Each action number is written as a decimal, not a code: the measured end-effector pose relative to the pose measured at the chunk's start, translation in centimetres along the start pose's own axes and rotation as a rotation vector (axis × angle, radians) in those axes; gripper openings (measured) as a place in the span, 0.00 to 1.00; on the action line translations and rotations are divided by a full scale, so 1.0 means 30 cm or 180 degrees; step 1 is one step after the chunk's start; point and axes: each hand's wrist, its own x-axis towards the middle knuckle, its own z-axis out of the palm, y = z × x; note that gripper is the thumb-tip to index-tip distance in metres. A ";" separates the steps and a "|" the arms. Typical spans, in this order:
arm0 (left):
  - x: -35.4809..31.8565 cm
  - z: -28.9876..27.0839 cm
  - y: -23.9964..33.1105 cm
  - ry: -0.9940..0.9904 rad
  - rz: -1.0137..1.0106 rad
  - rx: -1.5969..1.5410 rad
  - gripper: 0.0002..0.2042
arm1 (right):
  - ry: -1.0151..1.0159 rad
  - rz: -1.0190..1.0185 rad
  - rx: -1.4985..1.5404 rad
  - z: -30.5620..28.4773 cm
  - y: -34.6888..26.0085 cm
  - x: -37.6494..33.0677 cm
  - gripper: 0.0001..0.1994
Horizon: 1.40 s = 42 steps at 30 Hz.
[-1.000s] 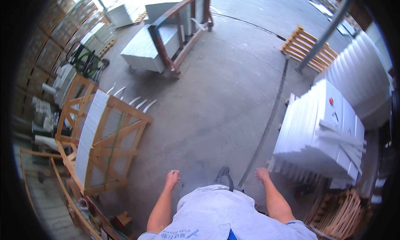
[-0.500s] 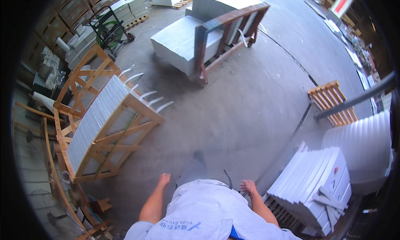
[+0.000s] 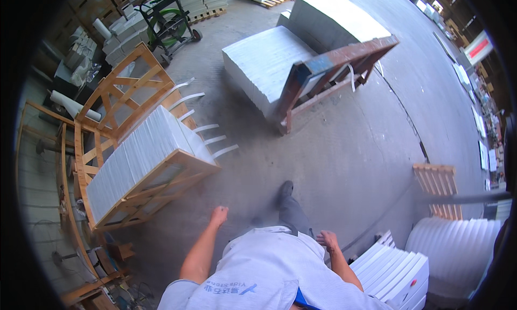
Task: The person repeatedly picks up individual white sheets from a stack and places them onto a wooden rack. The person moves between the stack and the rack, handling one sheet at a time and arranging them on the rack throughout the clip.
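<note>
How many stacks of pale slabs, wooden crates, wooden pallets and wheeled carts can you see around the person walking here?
Stacks of pale slabs: 4 — in the wooden crate, on the rusty metal rack, leaning lower right, curved ones
Wooden crates: 1
Wooden pallets: 1
Wheeled carts: 1
Total: 7

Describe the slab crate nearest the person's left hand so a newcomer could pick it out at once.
Start at the grey concrete floor; the wooden crate stands left of the left hand. It holds upright white slabs with loose white straps. The other big stack leans on a rusty metal frame.
</note>
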 end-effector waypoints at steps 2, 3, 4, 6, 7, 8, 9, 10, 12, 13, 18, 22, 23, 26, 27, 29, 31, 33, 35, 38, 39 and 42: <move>0.018 -0.002 0.008 -0.0064 -0.0359 0.0060 0.18 | -0.0114 -0.0441 -0.0353 0.002 -0.214 0.110 0.23; 0.019 -0.003 0.020 -0.0204 -0.0847 0.0017 0.17 | -0.0174 -0.0646 -0.0541 0.003 -0.332 0.155 0.23; 0.022 -0.006 0.042 -0.0146 -0.0854 -0.0165 0.18 | -0.0257 -0.0759 -0.0727 0.015 -0.460 0.197 0.23; 0.031 -0.031 0.099 -0.0098 -0.1230 -0.0419 0.19 | -0.0332 -0.0967 -0.1202 0.092 -0.741 0.280 0.23; 0.044 -0.045 0.144 -0.0199 -0.1358 -0.0423 0.19 | -0.0575 -0.1137 -0.1444 0.139 -0.889 0.309 0.23; 0.063 -0.058 0.179 -0.0087 -0.1309 -0.0659 0.19 | -0.0633 -0.1105 -0.1905 0.202 -1.026 0.330 0.23; 0.083 -0.058 0.215 0.0027 -0.1269 -0.0907 0.19 | -0.0801 -0.1375 -0.1781 0.274 -1.147 0.338 0.22; 0.116 -0.065 0.250 0.0141 -0.1275 -0.1184 0.19 | -0.0906 -0.1618 -0.1759 0.360 -1.270 0.348 0.21; 0.194 -0.078 0.310 0.0182 -0.1200 -0.1324 0.19 | -0.1272 -0.1818 -0.1656 0.534 -1.490 0.365 0.20; 0.243 -0.087 0.338 0.0220 -0.1245 -0.1339 0.19 | -0.1313 -0.1804 -0.1653 0.626 -1.583 0.375 0.21; 0.541 -0.270 0.519 0.0522 -0.0764 -0.0651 0.20 | -0.1916 -0.1865 -0.1163 1.028 -1.931 0.417 0.22; 0.703 -0.521 0.659 0.0329 -0.0991 -0.0743 0.20 | -0.1769 -0.1514 -0.0858 1.209 -2.142 0.430 0.22; 0.764 -0.584 0.703 0.0327 -0.1002 -0.0825 0.20 | -0.1741 -0.1421 -0.0767 1.236 -2.194 0.433 0.22; 0.925 -0.744 0.780 0.0618 -0.0668 -0.1080 0.20 | -0.1676 -0.1323 -0.0668 1.284 -2.333 0.456 0.23; 0.989 -0.791 0.801 0.0749 -0.0548 -0.1227 0.20 | -0.1712 -0.1401 -0.0649 1.298 -2.381 0.473 0.23; 1.119 -0.870 0.842 0.0927 -0.0305 -0.1088 0.19 | -0.1571 -0.1202 -0.0658 1.331 -2.459 0.523 0.23; 1.222 -0.934 0.878 0.0720 -0.0443 -0.1107 0.19 | -0.1768 -0.0920 -0.0522 1.354 -2.528 0.587 0.21; 1.300 -0.969 0.921 0.0695 -0.0534 -0.1353 0.19 | -0.1430 -0.0813 -0.0832 1.373 -2.573 0.666 0.21; 1.378 -1.013 0.956 0.0527 -0.0683 -0.1428 0.20 | -0.1379 -0.0639 -0.0836 1.382 -2.599 0.777 0.22; 1.464 -1.086 0.991 0.0372 -0.0867 -0.1683 0.21 | -0.1176 -0.0527 -0.1463 1.371 -2.632 0.994 0.22; 1.487 -1.115 1.002 0.0338 -0.0937 -0.1693 0.21 | -0.1048 -0.0295 -0.1684 1.381 -2.656 1.079 0.17; 1.528 -1.234 1.011 0.0232 -0.1281 -0.1313 0.20 | -0.0507 0.0337 -0.1626 1.401 -2.767 1.282 0.16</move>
